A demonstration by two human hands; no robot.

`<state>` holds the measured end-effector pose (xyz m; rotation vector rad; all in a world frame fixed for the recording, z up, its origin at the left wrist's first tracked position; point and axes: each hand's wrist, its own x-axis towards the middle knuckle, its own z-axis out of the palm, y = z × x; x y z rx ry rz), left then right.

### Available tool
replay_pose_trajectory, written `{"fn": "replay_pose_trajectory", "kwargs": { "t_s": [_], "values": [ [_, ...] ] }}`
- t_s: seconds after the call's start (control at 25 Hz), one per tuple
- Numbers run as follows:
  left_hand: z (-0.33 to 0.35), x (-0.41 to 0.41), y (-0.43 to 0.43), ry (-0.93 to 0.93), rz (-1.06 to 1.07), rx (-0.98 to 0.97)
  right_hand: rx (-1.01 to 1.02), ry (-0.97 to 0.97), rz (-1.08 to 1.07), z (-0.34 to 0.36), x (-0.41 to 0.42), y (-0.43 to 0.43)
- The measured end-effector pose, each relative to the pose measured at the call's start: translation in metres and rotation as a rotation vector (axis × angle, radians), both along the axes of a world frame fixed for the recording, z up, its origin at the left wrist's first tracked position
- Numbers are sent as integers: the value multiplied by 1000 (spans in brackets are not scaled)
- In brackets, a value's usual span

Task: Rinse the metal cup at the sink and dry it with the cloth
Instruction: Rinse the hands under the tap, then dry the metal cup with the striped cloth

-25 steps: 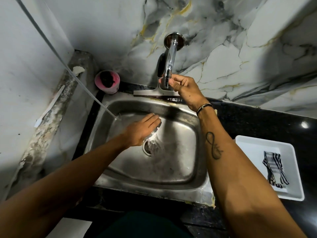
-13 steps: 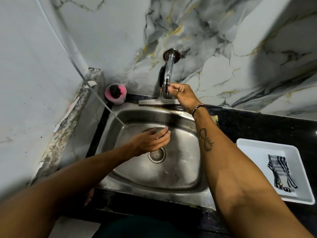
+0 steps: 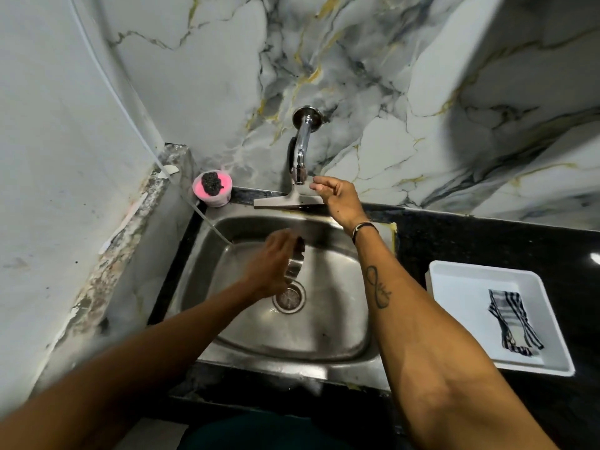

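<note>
At the centre of the frame, a blurred left hand (image 3: 271, 266) grips the metal cup (image 3: 294, 263) over the drain of the steel sink (image 3: 337, 323), while the right hand (image 3: 337, 198) hangs loosely open just beside the tap (image 3: 300, 151), and the striped cloth (image 3: 511, 319) lies in a white tray (image 3: 454, 287) at lower right.

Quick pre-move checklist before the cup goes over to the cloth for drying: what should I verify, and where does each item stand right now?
1. Cup in left hand: ok, held over the sink, though blurred.
2. Water off at the tap: ok, no stream visible.
3. Right hand free: ok, open beside the tap, holding nothing.
4. Cloth reachable: ok, lying in the white tray to the right.
5. Cup drained: cannot tell, the hand hides it.
</note>
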<state>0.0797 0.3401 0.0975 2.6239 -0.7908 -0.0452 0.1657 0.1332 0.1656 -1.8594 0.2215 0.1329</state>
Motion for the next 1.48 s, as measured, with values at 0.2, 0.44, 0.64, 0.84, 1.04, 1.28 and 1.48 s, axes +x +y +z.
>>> {"fn": "replay_pose_trajectory", "kwargs": {
  "t_s": [0.2, 0.44, 0.64, 0.84, 1.04, 1.28, 1.48],
  "values": [
    [-20, -26, -47, 537, 403, -473, -193, -79, -175, -33, -98, -84],
    [-49, -69, -132, 673, 435, -697, -754, 301, -250, -99, -227, -261],
    [-64, -79, -196, 664, 390, -634, -985, 494, -16, -125, -271, -364],
    [-72, -80, -213, 643, 411, -571, -1025, 542, -5, -150, -275, -391],
    [-69, -84, -191, 657, 416, -561, -807, 282, -341, -132, -260, -367],
    [-46, -80, -138, 649, 340, -689, -497, -384, 279, -51, -180, -161],
    [-5, -65, -71, 579, 240, -818, -966, -154, 651, -15, -150, -43]
  ]
}}
